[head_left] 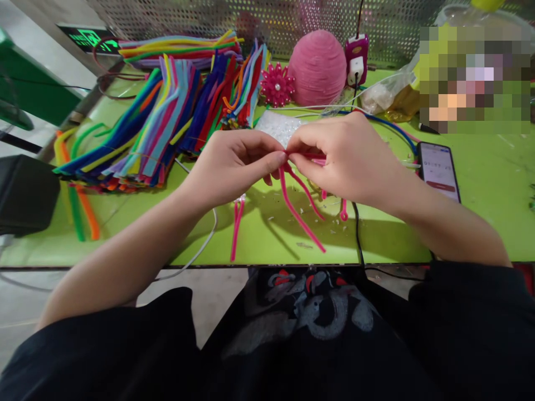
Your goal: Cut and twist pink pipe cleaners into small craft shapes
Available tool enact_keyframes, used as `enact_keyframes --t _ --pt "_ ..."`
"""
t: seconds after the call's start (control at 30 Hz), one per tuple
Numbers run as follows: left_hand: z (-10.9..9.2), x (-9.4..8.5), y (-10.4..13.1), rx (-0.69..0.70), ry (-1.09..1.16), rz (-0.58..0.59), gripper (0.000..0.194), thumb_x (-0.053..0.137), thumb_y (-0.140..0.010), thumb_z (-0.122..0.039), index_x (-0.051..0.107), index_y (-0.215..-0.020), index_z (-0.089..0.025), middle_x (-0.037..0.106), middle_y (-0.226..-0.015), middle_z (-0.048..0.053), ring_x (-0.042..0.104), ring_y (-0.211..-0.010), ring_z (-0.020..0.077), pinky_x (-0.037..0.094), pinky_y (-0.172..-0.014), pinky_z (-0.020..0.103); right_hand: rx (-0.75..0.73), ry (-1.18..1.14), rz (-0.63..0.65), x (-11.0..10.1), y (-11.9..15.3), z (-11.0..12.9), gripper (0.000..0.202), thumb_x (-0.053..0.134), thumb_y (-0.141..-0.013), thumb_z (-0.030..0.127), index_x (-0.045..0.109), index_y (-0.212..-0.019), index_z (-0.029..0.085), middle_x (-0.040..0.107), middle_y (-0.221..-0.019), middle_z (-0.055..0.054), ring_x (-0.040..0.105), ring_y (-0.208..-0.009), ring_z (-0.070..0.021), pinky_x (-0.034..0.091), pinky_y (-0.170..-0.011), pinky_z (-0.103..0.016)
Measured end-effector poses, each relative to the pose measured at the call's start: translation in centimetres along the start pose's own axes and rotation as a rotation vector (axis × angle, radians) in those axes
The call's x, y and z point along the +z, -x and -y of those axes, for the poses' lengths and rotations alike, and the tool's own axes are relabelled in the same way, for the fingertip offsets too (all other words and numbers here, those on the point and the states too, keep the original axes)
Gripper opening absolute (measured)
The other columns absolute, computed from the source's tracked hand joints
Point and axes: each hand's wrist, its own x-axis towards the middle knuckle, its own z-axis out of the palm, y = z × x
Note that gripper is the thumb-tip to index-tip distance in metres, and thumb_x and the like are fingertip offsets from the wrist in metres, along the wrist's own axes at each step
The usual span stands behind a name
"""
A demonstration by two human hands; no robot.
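Pink pipe cleaners (295,210) dangle from the fingertips of both hands, above the green table. My left hand (244,164) pinches them between thumb and fingers. My right hand (334,153) also pinches them, its fingertips meeting the left ones; another pink length runs back under its palm. How the stems join is hidden by the fingers. Below my left hand lies another pink pipe cleaner (237,231). A short pink piece with a looped end (344,210) lies under my right hand. Behind the hands sits a clear bag of small shiny bits (279,126).
Bundles of coloured pipe cleaners (146,122) cover the table's left and back. A pink wound ball (317,67) and a pink beaded flower (277,85) stand at the back. A phone (438,171) lies at right; a black cable (358,239) crosses the front edge.
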Motion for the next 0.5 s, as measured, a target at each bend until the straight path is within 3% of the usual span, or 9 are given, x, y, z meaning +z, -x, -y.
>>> enact_keyframes --t 0.23,0.37,0.5 --pt "0.0 0.4 0.4 0.014 0.019 -0.053 0.013 0.082 -0.089 -0.032 0.078 -0.083 -0.021 0.069 -0.069 0.0 0.061 -0.056 0.0091 0.047 -0.05 0.021 0.023 -0.312 -0.102 0.6 -0.2 -0.7 0.014 0.063 -0.095 0.025 0.073 -0.087 0.022 0.076 -0.079 -0.004 0.065 -0.07 -0.0196 0.046 -0.068 -0.034" --pt "0.2 0.3 0.5 0.039 -0.023 -0.075 0.014 0.08 -0.091 -0.033 0.077 -0.084 -0.022 0.066 -0.071 0.0 0.057 -0.057 0.009 0.043 -0.051 0.023 0.041 -0.523 -0.106 1.2 -0.4 -1.1 0.012 0.066 -0.095 0.028 0.07 -0.086 0.022 0.074 -0.077 -0.003 0.065 -0.071 -0.0179 0.045 -0.062 -0.031" --pt "0.4 0.2 0.7 0.144 -0.049 -0.06 0.018 0.075 -0.097 -0.035 0.072 -0.084 -0.022 0.061 -0.073 0.0 0.052 -0.06 0.0096 0.039 -0.052 0.025 0.029 -0.573 -0.081 1.4 -0.6 -1.1 0.014 0.067 -0.098 0.029 0.067 -0.086 0.023 0.069 -0.075 -0.001 0.062 -0.074 -0.016 0.045 -0.063 -0.029"
